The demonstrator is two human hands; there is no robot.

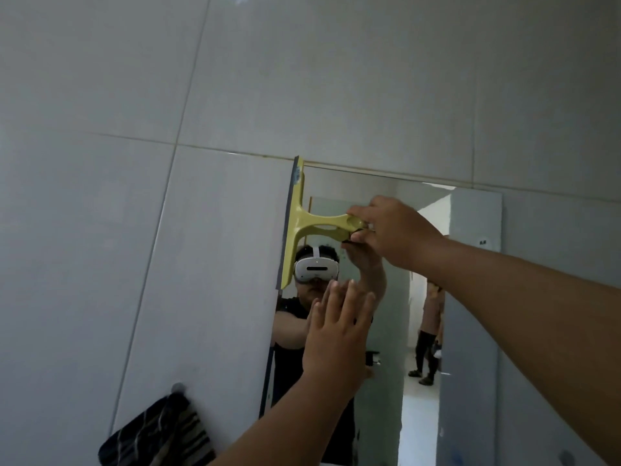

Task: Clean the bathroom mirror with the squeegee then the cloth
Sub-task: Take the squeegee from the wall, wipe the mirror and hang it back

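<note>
A frameless wall mirror (470, 297) fills the middle and right of the head view. My right hand (393, 230) is shut on the handle of a yellow squeegee (299, 227). Its dark blade stands upright along the mirror's left edge, reaching the top left corner. My left hand (339, 331) rests flat on the glass below the squeegee, fingers spread, holding nothing. A dark striped cloth (158, 435) hangs from a wall hook (178, 387) at the lower left.
Grey wall tiles (134, 230) surround the mirror. The glass reflects me, a doorway and another person (430, 334) standing behind. A small round knob (567, 458) sits on the wall at the lower right.
</note>
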